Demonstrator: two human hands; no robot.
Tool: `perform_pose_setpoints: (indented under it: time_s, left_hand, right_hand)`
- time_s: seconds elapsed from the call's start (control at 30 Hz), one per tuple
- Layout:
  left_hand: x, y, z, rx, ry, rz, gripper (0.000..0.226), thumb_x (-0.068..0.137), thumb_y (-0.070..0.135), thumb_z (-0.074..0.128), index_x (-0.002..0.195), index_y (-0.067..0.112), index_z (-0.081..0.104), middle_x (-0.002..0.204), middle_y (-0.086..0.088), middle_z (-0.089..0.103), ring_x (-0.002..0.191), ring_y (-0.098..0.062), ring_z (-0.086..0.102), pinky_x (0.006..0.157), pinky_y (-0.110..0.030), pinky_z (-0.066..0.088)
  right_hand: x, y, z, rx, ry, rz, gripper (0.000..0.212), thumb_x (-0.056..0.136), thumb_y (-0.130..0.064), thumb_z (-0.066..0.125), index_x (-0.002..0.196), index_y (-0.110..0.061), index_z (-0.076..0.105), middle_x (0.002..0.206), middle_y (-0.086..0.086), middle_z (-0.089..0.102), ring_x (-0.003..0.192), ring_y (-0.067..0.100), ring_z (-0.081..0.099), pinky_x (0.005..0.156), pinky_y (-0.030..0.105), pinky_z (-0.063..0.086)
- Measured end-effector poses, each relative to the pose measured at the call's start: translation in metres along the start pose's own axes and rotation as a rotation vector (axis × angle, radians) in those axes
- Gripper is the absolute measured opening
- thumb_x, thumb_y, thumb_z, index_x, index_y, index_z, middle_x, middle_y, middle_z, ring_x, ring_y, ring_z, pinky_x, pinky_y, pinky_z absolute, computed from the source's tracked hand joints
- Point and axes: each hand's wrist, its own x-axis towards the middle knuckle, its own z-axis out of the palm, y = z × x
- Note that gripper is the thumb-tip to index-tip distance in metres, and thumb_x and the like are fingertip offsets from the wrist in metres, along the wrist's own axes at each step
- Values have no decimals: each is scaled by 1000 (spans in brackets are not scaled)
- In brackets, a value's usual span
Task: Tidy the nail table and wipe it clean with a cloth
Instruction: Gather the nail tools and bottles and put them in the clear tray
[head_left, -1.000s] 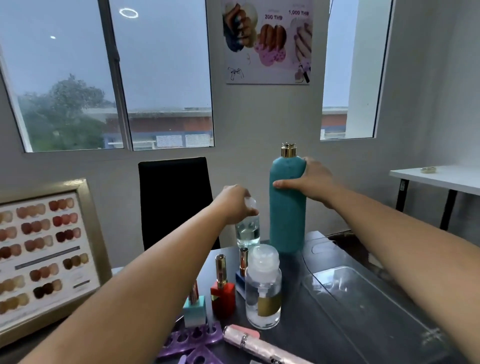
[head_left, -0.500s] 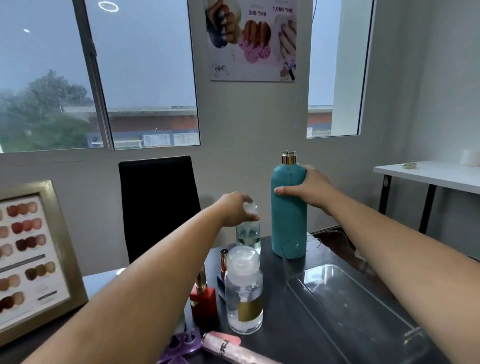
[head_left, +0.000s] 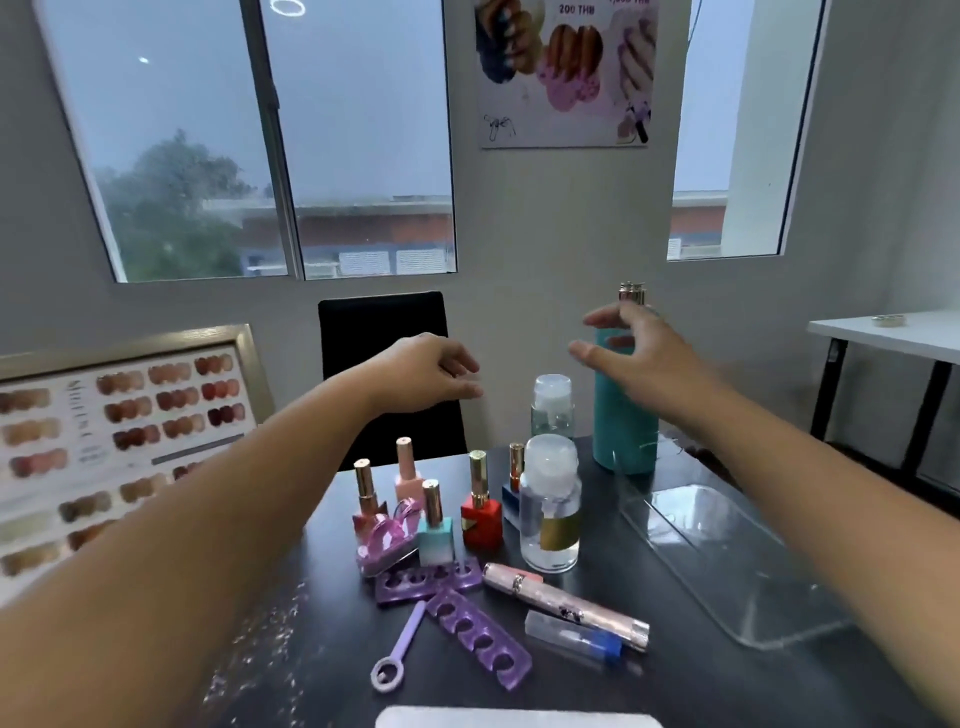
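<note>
A tall teal bottle (head_left: 623, 426) with a gold cap stands at the back of the dark table (head_left: 675, 675). My right hand (head_left: 631, 353) hovers just in front of its top, fingers spread, holding nothing. A small clear bottle (head_left: 552, 408) stands left of it; my left hand (head_left: 426, 371) is open above and to its left, apart from it. In front stand a larger clear pump bottle (head_left: 549, 512) and several nail polish bottles (head_left: 480, 506). Purple toe separators (head_left: 478, 636), a pink pen-shaped tool (head_left: 563, 605) and a purple stick (head_left: 397, 652) lie nearer me.
A clear plastic tray (head_left: 727, 561) lies on the right of the table. Glittery dust (head_left: 270, 639) is scattered at the front left. A framed nail colour chart (head_left: 119, 436) leans at the left, a black chair (head_left: 384, 364) stands behind, and a white side table (head_left: 893, 332) is at the far right.
Both hands have let go: the right one came off the teal bottle, the left one off the small clear bottle's cap. My view has tilted down, showing more of the table.
</note>
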Motion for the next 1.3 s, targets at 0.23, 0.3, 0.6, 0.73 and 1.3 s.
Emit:
perform_pose_setpoints:
  time_s: [0.23,0.3,0.6,0.73,1.3]
  left_hand:
    - [-49,-8,23,53,-113,-4,43,81,37,67,120,23,58,117,4,61,99,-9,58,85,-21,45]
    - [-50,-4,37,75,-99,21,41,80,35,69,119,22,60,113,4,63,97,-9,59,85,-22,47]
    - [-39,1,57,104,39,56,16,80,19,70,96,15,70,88,3,66,80,-9,61,79,-22,51]
    - [-26,2,42,70,65,70,16,80,19,71,95,15,70,85,7,66,81,-6,62,78,-16,49]
    - [70,1,85,95,155,21,14,80,15,70,93,10,71,96,-8,69,94,-22,60,87,-31,49]
  right_hand:
    - [-37,-24,20,-167,-503,-64,47,73,-54,70,112,-32,58,116,-10,59,97,5,58,80,18,45]
    - [-42,-25,24,-287,-553,-92,49,71,-51,74,113,-33,59,117,-10,59,98,5,55,84,19,43]
    - [-40,-22,26,-359,-516,-56,43,75,-22,78,112,-30,58,108,-2,57,93,14,55,80,23,45]
    - [-25,-18,11,-386,-524,-75,44,77,-24,76,117,-28,59,104,-6,54,96,10,54,82,21,41]
    - [36,41,24,-461,-429,30,52,76,-22,78,124,-21,58,125,6,58,110,20,55,94,30,43]
